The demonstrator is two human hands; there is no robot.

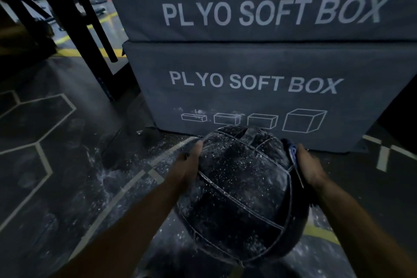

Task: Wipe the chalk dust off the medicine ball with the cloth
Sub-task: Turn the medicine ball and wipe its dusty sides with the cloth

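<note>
A large black medicine ball (241, 192) with stitched seams and white chalk specks fills the lower middle of the view. My left hand (188, 166) lies flat against its left side, fingers straight. My right hand (310, 168) is on the ball's upper right, pressing a dark cloth (292, 153) with a blue patch against the surface. The cloth is mostly hidden between my palm and the ball. The ball's underside is out of sight.
Two stacked grey boxes (259, 70) marked PLYO SOFT BOX stand right behind the ball. White chalk dust is scattered over the dark rubber floor (108, 171) to the left. Black rack posts (74, 18) rise at the far left.
</note>
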